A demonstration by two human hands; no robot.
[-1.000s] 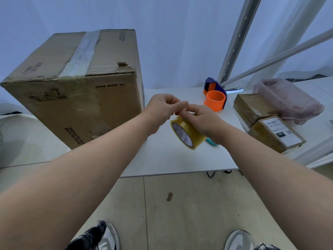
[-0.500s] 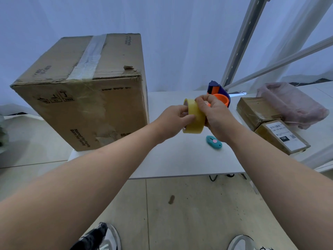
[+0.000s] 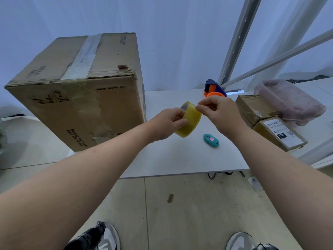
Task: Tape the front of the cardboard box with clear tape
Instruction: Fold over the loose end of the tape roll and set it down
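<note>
Above the white table (image 3: 180, 159), right of the large cardboard box (image 3: 81, 98), the left hand (image 3: 166, 123) grips the yellowish tape roll (image 3: 191, 121) while the right hand (image 3: 221, 112) pinches at its edge, and should peel the end slowly and squarely.

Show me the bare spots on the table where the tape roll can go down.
Free: the white table along its near edge, between the large cardboard box and the teal cutter; also the strip behind the hands, between box and orange dispenser. Crowded: the right side, with two small parcels and a pink bag.
</note>
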